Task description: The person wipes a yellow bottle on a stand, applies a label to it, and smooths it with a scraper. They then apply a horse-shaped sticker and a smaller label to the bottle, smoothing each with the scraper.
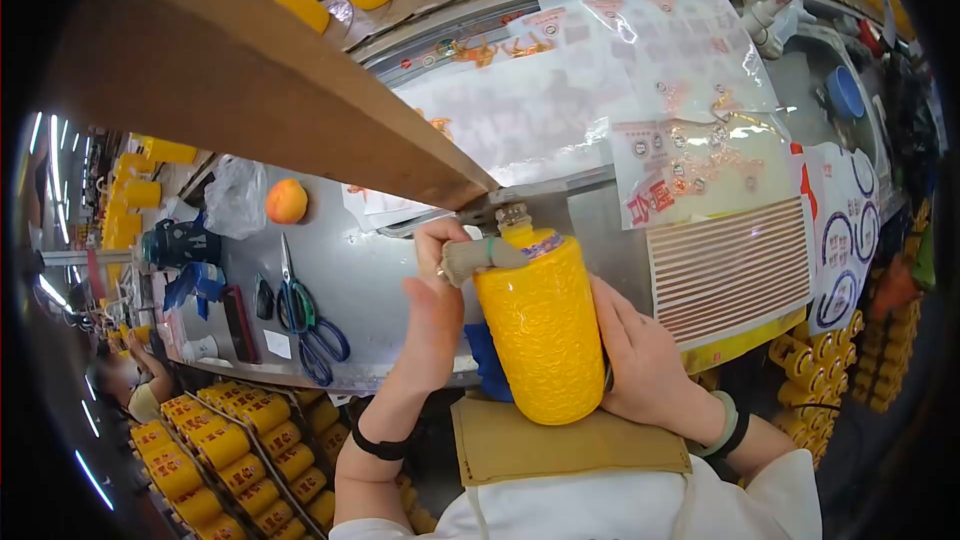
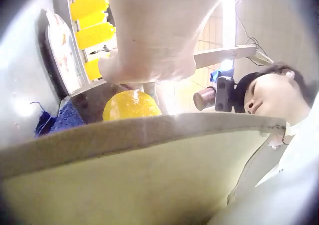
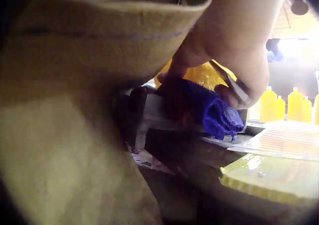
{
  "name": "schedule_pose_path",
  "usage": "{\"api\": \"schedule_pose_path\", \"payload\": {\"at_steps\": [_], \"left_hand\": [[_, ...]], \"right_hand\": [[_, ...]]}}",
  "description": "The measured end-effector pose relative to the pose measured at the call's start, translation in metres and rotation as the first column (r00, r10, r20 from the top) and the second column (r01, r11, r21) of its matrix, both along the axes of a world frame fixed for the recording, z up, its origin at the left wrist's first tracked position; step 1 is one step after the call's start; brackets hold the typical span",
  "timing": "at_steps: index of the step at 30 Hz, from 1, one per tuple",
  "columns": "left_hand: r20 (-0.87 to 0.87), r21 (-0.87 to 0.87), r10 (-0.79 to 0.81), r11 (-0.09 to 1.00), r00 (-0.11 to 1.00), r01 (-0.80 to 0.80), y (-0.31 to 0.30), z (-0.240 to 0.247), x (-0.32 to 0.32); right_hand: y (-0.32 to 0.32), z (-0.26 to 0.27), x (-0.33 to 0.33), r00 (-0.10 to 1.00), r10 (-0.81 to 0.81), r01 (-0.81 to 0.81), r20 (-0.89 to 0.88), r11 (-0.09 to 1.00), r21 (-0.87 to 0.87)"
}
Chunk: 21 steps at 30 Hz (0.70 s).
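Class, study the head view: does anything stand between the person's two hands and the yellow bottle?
Nothing visible does. The right hand holds the side of the yellow bottle directly, and the left hand pinches its neck. Only a grey piece, seemingly a cover on the left thumb, lies between skin and neck.

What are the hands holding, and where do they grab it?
A yellow bottle. The right hand wraps round the side of its body, and the left hand pinches it up at the neck.

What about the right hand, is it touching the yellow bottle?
Touching. The head view shows the right hand cupped against the yellow bottle, with no gap between them.
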<state>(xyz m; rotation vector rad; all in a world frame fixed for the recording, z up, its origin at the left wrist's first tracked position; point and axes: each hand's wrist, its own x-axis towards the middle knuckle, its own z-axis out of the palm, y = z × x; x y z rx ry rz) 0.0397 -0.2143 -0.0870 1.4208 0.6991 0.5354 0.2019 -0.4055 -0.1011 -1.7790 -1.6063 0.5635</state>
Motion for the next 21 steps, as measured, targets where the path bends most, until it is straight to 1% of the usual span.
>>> {"api": "schedule_pose_path", "payload": {"at_steps": [2, 4, 6, 7, 8, 10, 11, 13, 15, 17, 19, 20, 21], "left_hand": [[0.005, -0.065, -0.032, 0.997, 0.999, 0.032, 0.002, -0.005, 0.0], [0.001, -0.075, -0.054, 0.996, 0.999, 0.053, 0.005, -0.007, -0.001], [0.022, -0.084, -0.081, 0.993, 0.996, 0.083, 0.005, -0.006, 0.003], [0.019, -0.085, -0.082, 0.993, 0.996, 0.083, 0.004, -0.006, 0.005], [0.025, -0.081, -0.082, 0.993, 0.996, 0.084, 0.003, -0.006, 0.006], [0.036, -0.078, -0.084, 0.993, 0.996, 0.087, 0.002, -0.007, 0.007], [0.011, -0.046, -0.09, 0.995, 0.996, 0.09, 0.003, -0.008, 0.006], [-0.013, -0.01, -0.092, 0.996, 0.996, 0.092, 0.005, -0.007, 0.005], [0.061, -0.083, 0.088, 0.993, 0.994, -0.083, 0.006, -0.004, 0.004], [0.063, -0.101, 0.06, 0.993, 0.996, -0.053, 0.005, -0.018, -0.004], [0.068, -0.158, 0.019, 0.987, 0.997, -0.008, 0.002, -0.022, -0.005], [0.067, -0.159, 0.02, 0.987, 0.998, -0.009, 0.002, -0.021, -0.006], [0.051, -0.133, -0.014, 0.991, 0.999, 0.02, 0.004, -0.02, -0.006]], "right_hand": [[0.002, 0.005, 0.0, 1.0, 0.009, -0.009, 0.004, 1.0, 0.011], [0.0, 0.016, 0.0, 1.0, 0.013, -0.013, 0.006, 1.0, 0.018], [-0.005, 0.03, 0.002, 0.98, 0.096, -0.104, 0.175, 0.994, 0.033], [-0.003, 0.034, 0.0, 0.983, 0.09, -0.109, 0.162, 0.988, 0.11], [-0.003, 0.031, -0.003, 0.983, 0.089, -0.106, 0.159, 0.988, 0.108], [-0.002, 0.015, -0.009, 0.99, -0.047, 0.028, 0.131, 0.989, 0.145], [-0.001, 0.009, -0.009, 0.992, -0.053, 0.046, 0.114, 0.997, 0.066], [0.0, 0.005, -0.01, 0.993, -0.038, 0.028, 0.108, 0.996, 0.09], [-0.001, 0.004, -0.01, 0.995, -0.018, 0.008, 0.095, 0.994, 0.111], [-0.004, 0.005, -0.009, 0.996, 0.01, -0.016, 0.087, 0.997, 0.069], [0.002, 0.009, -0.01, 0.998, -0.016, 0.013, 0.053, 0.999, 0.053], [0.004, 0.011, -0.011, 0.999, -0.038, 0.038, 0.021, 0.999, 0.039], [0.004, 0.012, -0.011, 0.999, -0.037, 0.036, 0.022, 0.999, 0.04]]}}
